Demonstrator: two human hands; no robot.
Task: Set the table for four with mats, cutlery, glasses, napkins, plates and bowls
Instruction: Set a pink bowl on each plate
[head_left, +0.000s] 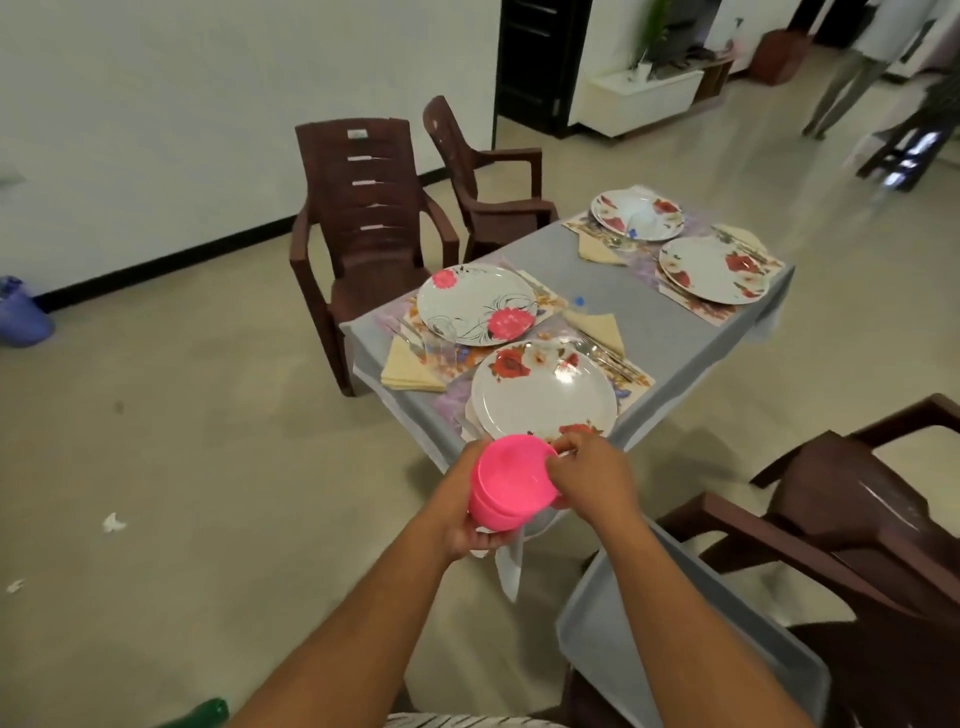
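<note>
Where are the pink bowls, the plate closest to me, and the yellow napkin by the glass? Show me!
pink bowls (511, 480): head view, inside of the top bowl.
nearest plate (543, 397): head view, plain white middle.
yellow napkin (408, 370): head view, folded middle.

A stack of pink bowls (511, 483) is held at lower centre of the frame, gripped from below and at the rim. Above it, four flowered plates (543, 392) are laid on patterned mats (636, 376) across the grey table. Folded cream napkins (408, 369) and cutlery (605, 353) are set beside them. A clear glass (441, 345) is stood left of centre.
</note>
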